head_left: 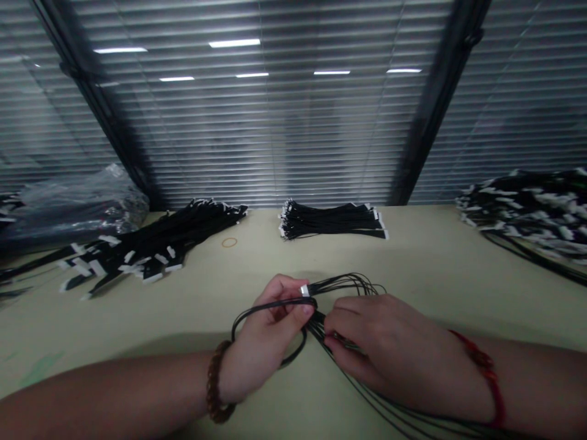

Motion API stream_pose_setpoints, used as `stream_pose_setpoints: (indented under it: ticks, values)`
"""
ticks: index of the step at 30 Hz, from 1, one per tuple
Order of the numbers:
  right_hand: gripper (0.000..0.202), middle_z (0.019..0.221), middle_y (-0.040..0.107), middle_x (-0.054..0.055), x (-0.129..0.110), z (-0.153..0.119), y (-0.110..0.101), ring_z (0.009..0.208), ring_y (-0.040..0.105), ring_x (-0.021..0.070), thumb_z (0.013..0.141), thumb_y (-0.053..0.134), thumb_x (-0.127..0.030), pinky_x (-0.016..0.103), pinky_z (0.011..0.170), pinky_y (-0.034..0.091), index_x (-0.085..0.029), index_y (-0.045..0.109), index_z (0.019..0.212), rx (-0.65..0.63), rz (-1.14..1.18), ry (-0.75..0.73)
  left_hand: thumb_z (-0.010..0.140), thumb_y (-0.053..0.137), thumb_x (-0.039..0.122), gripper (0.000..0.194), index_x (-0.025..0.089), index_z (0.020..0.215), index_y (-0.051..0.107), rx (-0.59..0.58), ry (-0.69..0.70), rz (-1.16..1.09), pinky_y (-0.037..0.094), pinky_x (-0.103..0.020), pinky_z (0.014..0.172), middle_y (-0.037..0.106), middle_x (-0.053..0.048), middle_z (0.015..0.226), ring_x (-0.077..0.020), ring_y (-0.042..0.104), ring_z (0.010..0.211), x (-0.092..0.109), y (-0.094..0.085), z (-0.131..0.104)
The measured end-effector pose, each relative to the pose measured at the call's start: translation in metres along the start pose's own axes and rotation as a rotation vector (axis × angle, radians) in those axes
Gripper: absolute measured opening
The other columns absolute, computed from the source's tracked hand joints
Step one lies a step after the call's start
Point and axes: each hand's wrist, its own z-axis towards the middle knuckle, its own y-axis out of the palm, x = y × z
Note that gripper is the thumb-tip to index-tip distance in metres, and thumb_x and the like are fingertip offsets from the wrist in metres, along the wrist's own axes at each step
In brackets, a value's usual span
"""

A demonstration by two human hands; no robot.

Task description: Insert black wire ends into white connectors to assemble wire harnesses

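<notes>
The left hand [261, 342] grips a bundle of black wires [317, 326] between thumb and fingers, just below the centre of the frame. The right hand [385, 342], to the right of it, is curled closed over the same wires; its fingertips are partly hidden, so how it pinches the separate strands cannot be told. A white connector [304, 291] shows at the left hand's fingertips, with thin strands arching from it toward the right hand. A dark loop of cable passes around the left hand, and loose strands run down to the lower right edge. A brown beaded bracelet [215, 382] circles the left wrist, a red cord [486, 366] the right.

Farther back on the pale table [257, 263], a neat stack of black cables [332, 220] lies at centre. A spread pile with white ends [156, 244] lies at left, near a thin rubber band [230, 242] and a clear plastic bag [87, 205]. Another heap [532, 211] fills the right edge. Window blinds [275, 122] cover the upper frame.
</notes>
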Motion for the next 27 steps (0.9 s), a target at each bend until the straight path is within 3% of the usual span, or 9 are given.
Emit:
stream_pose_setpoints:
  ticks: [11,15,16,18,19,20,22,25,27]
  values:
    - [0.009,0.062,0.051,-0.002,0.006,0.006,-0.01,0.056,0.041,0.0084,0.076,0.046,-0.012,0.023,0.054,0.028,-0.015,0.053,0.071,-0.085,0.216,0.091,0.076,0.067,0.027,0.019,0.017,0.088,0.056,-0.044,-0.007,-0.026,0.044,-0.02,0.065,0.058,0.0,0.082,-0.0101,0.052,0.074,0.001,-0.002,0.0]
    - [0.025,0.056,0.041,-0.006,0.024,0.011,-0.04,0.047,0.034,0.0054,0.07,0.039,-0.01,0.017,0.044,0.027,-0.015,0.055,0.089,-0.519,0.795,0.21,0.076,0.067,0.027,0.02,0.016,0.088,0.056,-0.048,-0.013,-0.021,0.043,-0.018,0.066,0.058,0.0,0.083,-0.0091,0.052,0.075,-0.001,-0.002,0.0]
    - [0.026,0.058,0.043,-0.005,0.029,0.009,-0.049,0.048,0.038,0.0048,0.069,0.038,-0.01,0.016,0.046,0.032,-0.014,0.056,0.087,-0.671,0.959,0.186,0.076,0.067,0.027,0.02,0.016,0.089,0.056,-0.041,-0.013,-0.017,0.043,-0.018,0.065,0.058,0.0,0.083,-0.0088,0.052,0.075,-0.001,-0.002,0.0]
    - [0.022,0.061,0.053,-0.001,0.037,0.0,-0.067,0.054,0.049,0.0057,0.071,0.036,-0.012,0.019,0.053,0.039,-0.011,0.059,0.071,-0.767,1.014,0.114,0.076,0.067,0.028,0.021,0.016,0.09,0.056,-0.033,-0.017,-0.014,0.043,-0.018,0.065,0.058,0.0,0.084,-0.0087,0.051,0.075,-0.001,-0.002,0.0]
    - [0.024,0.057,0.053,-0.001,0.039,-0.005,-0.074,0.052,0.05,0.0058,0.075,0.036,-0.017,0.019,0.053,0.039,-0.012,0.057,0.062,-0.666,1.041,0.102,0.076,0.066,0.028,0.021,0.016,0.09,0.056,-0.031,-0.02,-0.016,0.043,-0.018,0.066,0.058,-0.001,0.085,-0.0089,0.051,0.075,-0.001,-0.002,0.0]
    - [0.034,0.05,0.048,-0.003,0.041,-0.011,-0.081,0.044,0.045,0.0033,0.08,0.036,-0.025,0.017,0.047,0.033,-0.013,0.051,0.053,-0.316,1.071,0.16,0.076,0.066,0.029,0.021,0.016,0.09,0.056,-0.035,-0.026,-0.016,0.043,-0.018,0.066,0.058,-0.001,0.086,-0.0092,0.051,0.076,0.0,-0.002,0.0]
    - [0.043,0.042,0.041,-0.005,0.046,-0.018,-0.092,0.038,0.039,0.0004,0.081,0.046,-0.036,0.015,0.042,0.026,-0.012,0.042,0.045,0.13,1.043,0.142,0.076,0.066,0.028,0.021,0.016,0.09,0.057,-0.038,-0.027,-0.013,0.043,-0.019,0.066,0.058,-0.001,0.087,-0.0096,0.051,0.075,0.001,-0.002,0.0]
    - [0.053,0.042,0.039,-0.005,0.06,-0.014,-0.106,0.043,0.043,0.0014,0.075,0.056,-0.045,0.018,0.044,0.028,-0.009,0.035,0.043,0.199,0.959,0.032,0.076,0.066,0.025,0.018,0.016,0.088,0.057,-0.048,0.004,-0.003,0.042,-0.018,0.065,0.057,-0.001,0.084,-0.0093,0.051,0.074,0.003,-0.001,-0.001]
    - [0.06,0.048,0.038,-0.005,0.071,-0.006,-0.113,0.048,0.039,0.0,0.082,0.044,-0.044,0.021,0.047,0.028,-0.005,0.021,0.042,0.365,0.888,0.053,0.075,0.066,0.022,0.015,0.016,0.086,0.056,-0.061,0.018,-0.013,0.042,-0.017,0.065,0.056,0.0,0.081,-0.0088,0.05,0.073,0.004,0.0,-0.003]
